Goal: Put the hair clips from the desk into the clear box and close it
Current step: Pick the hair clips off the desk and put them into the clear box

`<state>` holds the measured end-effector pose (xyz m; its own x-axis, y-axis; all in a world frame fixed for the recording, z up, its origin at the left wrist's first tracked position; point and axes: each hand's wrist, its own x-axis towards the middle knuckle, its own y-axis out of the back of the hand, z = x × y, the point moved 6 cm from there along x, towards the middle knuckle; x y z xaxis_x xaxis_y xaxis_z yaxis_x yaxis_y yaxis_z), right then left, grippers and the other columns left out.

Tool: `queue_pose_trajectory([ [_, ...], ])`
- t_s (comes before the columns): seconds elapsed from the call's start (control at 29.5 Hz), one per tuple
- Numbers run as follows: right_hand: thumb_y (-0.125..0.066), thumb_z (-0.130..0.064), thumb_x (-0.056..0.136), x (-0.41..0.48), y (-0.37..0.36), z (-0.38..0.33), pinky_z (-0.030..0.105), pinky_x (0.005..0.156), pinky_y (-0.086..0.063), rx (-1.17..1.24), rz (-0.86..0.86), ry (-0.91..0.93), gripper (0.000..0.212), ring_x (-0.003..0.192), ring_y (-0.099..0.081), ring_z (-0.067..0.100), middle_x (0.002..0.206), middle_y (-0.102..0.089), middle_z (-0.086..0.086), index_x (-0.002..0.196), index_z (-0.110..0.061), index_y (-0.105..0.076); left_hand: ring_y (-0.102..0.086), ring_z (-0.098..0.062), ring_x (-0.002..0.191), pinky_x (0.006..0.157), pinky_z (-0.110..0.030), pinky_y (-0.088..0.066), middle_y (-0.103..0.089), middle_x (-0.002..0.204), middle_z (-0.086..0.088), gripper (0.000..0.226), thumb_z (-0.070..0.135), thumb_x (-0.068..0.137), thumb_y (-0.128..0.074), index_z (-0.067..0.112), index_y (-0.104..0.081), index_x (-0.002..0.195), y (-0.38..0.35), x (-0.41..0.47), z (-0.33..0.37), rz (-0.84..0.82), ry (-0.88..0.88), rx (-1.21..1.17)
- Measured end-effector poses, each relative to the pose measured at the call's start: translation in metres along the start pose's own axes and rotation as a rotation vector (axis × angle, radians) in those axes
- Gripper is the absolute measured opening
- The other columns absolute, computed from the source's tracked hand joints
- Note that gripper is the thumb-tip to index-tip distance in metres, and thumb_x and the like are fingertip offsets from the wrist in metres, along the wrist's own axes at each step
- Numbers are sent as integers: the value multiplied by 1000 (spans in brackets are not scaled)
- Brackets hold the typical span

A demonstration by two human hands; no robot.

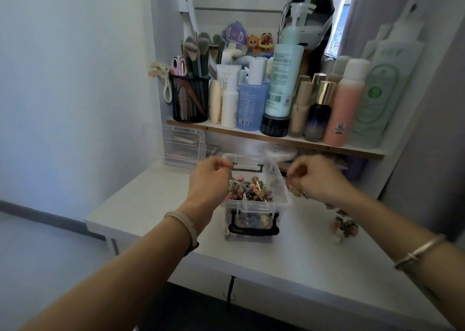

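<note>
1. The clear box (283,189) stands open on the white tabletop (302,250). It sits between the two hands and just below them, heaped with clips (251,191).
2. Loose clips (344,226) lie in a small pile on the tabletop to the right of the box, apart from it and near the right forearm.
3. The left hand (210,177) hovers over the box's left rim with its fingers curled in and the tips close together above the heap. A thin metal end shows just under the fingertips, but I cannot tell whether it is pinched.
4. The right hand (318,177) is blurred and hangs beside the box's right rim. Its fingers are curled round a bunch (297,192) of clips that sticks out beneath the palm.
5. The box is see-through plastic, rectangular with a rounded rim, and has a black handle (254,230) on its near side.
6. The clips have small flower-shaped tops in muted pink, green and orange on thin metal prongs. The tabletop is smooth and matte.
</note>
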<state>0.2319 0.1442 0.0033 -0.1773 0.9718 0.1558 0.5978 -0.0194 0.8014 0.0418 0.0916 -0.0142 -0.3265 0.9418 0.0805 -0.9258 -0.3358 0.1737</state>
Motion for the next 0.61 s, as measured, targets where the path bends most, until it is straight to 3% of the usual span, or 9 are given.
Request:
queue_pose_trajectory([
  [0.1, -66, -6, 82, -3, 10, -43, 16, 55, -48, 311, -19, 113, 12, 57, -55, 6, 69, -59, -5, 79, -17, -62, -42, -10, 54, 50, -21, -39, -52, 74, 2, 18, 3, 93, -41, 11, -57, 95, 1, 1, 1, 3, -9, -1],
  [0.17, -66, -13, 83, -5, 5, -61, 13, 58, -52, 311, -88, 193, 5, 61, -60, 5, 71, -63, -4, 81, -18, -65, -43, -10, 56, 50, -20, -39, -52, 75, 4, 17, 4, 93, -42, 12, -57, 96, 5, 2, 0, 16, -14, 5],
  [0.24, -64, -15, 85, 0, 2, -60, 19, 67, -55, 291, -42, 209, 5, 65, -61, 7, 71, -64, -3, 84, -16, -68, -45, -10, 59, 52, -21, -40, -52, 77, 5, 18, 5, 94, -41, 13, -57, 97, 10, 4, -1, 27, -21, 13],
  [0.3, -62, -15, 87, 9, 1, -40, 27, 71, -56, 184, 39, 154, 9, 67, -63, 15, 75, -67, 2, 88, -14, -70, -45, -9, 59, 52, -20, -40, -53, 78, 5, 18, 5, 94, -41, 14, -56, 97, 16, 6, -1, 32, -22, 22],
  [0.34, -61, -14, 87, 13, -4, -28, 24, 70, -55, 44, 29, 134, 10, 69, -64, 17, 79, -68, 3, 89, -15, -70, -45, -9, 59, 52, -20, -40, -53, 79, 5, 18, 5, 94, -41, 14, -57, 98, 19, 8, -1, 36, -22, 28],
  [0.37, -60, -10, 86, 16, -14, -16, 19, 71, -52, -121, -13, 128, 13, 77, -66, 18, 87, -69, 4, 93, -15, -69, -45, -9, 59, 52, -20, -40, -53, 79, 6, 18, 6, 94, -41, 14, -57, 98, 24, 10, -2, 42, -21, 34],
  [0.44, -57, -6, 83, 22, -34, 6, 22, 83, -46, -381, -115, 132, 30, 104, -62, 25, 111, -66, 8, 110, -15, -64, -45, -10, 58, 52, -20, -40, -53, 79, 6, 17, 7, 94, -41, 15, -56, 98, 27, 12, -4, 43, -21, 44],
  [0.51, -52, -6, 82, 24, -48, 18, 29, 88, -46, -458, -178, 118, 41, 115, -56, 30, 125, -60, 8, 120, -19, -56, -44, -10, 57, 51, -20, -39, -53, 79, 6, 17, 7, 94, -41, 15, -56, 98, 28, 14, -4, 39, -26, 50],
  [0.61, -46, -9, 84, 30, -56, 16, 34, 90, -47, -489, -196, 124, 45, 118, -53, 30, 130, -56, 6, 126, -23, -51, -44, -9, 56, 51, -20, -38, -52, 78, 7, 16, 7, 95, -41, 14, -55, 97, 27, 16, -2, 41, -38, 56],
])
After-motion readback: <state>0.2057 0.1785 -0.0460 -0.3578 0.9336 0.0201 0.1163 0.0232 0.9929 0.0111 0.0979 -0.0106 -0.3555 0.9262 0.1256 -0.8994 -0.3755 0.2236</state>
